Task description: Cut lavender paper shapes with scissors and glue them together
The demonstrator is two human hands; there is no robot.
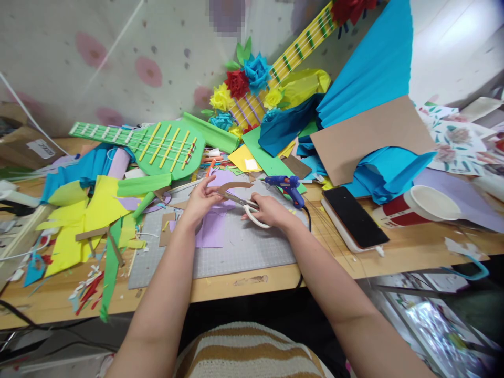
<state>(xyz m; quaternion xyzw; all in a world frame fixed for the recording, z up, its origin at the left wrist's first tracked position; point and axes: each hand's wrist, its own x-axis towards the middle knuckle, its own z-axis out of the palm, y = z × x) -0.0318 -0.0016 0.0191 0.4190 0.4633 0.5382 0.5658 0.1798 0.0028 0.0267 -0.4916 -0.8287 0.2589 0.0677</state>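
My right hand [271, 211] is closed around the white-handled scissors [258, 219], whose blades point left toward my other hand. A narrow, curved brown cardboard strip [236, 185] arches just above the blades. Its left end is pinched in the fingers of my left hand [202, 202]. Whether the blades touch the strip I cannot tell. Below my hands, a sheet of purple paper [210, 231] lies on the grey cutting mat [252, 257]. A blue glue gun [286, 187] rests right behind my right hand.
A green paper guitar [165, 149] lies back left; a yellow one with paper flowers [301, 50] leans on the wall. Yellow paper [104, 202] and scraps cover the left. At right are a phone [354, 216], a tilted paper cup [417, 206] and cardboard [374, 136] with blue crepe paper.
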